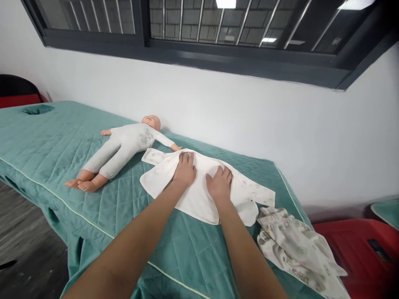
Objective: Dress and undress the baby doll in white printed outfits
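Note:
A white baby shirt (202, 195) with small printed patterns on its sleeves is spread on the green quilted cover, its front lying open. My left hand (186, 170) rests palm down on the shirt's upper left part, fingers stretched toward the collar edge. Beside it, my right hand (220, 183) lies on the right part, with the thumb apart from the fingers. Both hands press on the fabric without visibly gripping it. To the left lies a baby doll (131, 139) on its back in a whitish bodysuit, one hand close to the shirt's left sleeve.
The green quilted bed cover (193, 245) has a face hole (38, 109) at the far left. Crumpled patterned baby clothing (296, 249) lies at the right edge. A red chair (358, 249) stands beyond it. A white wall (218, 112) and a barred window (199, 50) run behind.

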Action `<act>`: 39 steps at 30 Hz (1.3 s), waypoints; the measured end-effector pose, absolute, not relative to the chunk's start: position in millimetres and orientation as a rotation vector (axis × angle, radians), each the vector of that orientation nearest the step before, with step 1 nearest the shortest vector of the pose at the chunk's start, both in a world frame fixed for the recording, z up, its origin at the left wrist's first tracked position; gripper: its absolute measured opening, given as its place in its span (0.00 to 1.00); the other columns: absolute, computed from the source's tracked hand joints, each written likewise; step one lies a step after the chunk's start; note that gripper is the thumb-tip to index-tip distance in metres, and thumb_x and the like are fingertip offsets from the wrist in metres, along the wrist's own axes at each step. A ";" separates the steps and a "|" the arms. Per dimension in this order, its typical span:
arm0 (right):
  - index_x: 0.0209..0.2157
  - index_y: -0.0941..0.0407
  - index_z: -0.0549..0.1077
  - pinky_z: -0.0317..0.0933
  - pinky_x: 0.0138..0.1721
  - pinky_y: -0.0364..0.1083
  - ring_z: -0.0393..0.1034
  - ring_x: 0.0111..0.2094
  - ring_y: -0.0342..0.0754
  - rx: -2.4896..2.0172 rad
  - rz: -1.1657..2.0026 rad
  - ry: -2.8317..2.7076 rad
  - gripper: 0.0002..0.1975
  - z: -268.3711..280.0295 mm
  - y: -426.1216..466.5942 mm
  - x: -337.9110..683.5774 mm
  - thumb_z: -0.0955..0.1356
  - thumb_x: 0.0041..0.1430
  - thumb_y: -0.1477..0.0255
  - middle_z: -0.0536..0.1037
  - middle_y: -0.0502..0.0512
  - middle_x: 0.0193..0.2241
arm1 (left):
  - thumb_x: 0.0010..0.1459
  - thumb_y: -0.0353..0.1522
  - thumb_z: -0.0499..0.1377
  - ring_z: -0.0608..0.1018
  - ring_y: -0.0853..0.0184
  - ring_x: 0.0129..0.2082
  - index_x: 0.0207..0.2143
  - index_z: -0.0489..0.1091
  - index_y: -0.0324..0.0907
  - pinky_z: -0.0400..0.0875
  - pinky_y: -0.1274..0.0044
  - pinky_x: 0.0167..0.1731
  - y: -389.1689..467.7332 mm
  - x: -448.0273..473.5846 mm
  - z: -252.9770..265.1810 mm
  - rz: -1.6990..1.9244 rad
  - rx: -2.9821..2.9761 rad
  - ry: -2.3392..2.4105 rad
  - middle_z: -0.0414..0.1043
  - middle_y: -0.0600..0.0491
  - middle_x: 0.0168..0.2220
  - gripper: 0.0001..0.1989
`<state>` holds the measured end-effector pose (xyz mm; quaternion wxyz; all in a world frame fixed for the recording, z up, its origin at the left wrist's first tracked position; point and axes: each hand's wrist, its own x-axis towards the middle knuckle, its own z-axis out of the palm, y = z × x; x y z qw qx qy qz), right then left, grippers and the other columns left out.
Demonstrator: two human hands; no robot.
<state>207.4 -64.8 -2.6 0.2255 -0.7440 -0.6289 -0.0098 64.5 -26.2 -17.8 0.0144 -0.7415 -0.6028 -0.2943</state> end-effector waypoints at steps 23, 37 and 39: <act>0.65 0.63 0.49 0.52 0.60 0.54 0.57 0.61 0.63 -1.937 0.230 -1.634 0.36 1.9 -68.5 217.7 0.63 0.56 0.69 0.50 0.70 0.63 | 0.65 0.36 0.45 0.45 0.51 0.70 0.69 0.42 0.36 0.52 0.59 0.64 -21.8 67.2 -25.8 -0.862 -2.342 -2.059 0.42 0.37 0.70 0.32; 0.58 0.64 0.63 0.52 0.59 0.49 0.60 0.59 0.58 -2.085 0.230 -1.789 0.24 6.4 -69.4 216.4 0.58 0.63 0.69 0.62 0.69 0.59 | 0.66 0.34 0.44 0.57 0.54 0.66 0.60 0.57 0.26 0.58 0.63 0.61 -19.5 66.9 -30.1 -0.834 -2.326 -2.023 0.57 0.31 0.63 0.26; 0.58 0.64 0.63 0.52 0.59 0.49 0.61 0.58 0.58 -2.091 0.216 -1.803 0.24 6.9 -69.7 215.7 0.57 0.63 0.69 0.64 0.69 0.58 | 0.66 0.33 0.43 0.57 0.55 0.67 0.59 0.59 0.25 0.58 0.63 0.61 -22.2 67.3 -28.3 -0.806 -2.345 -1.989 0.60 0.32 0.62 0.24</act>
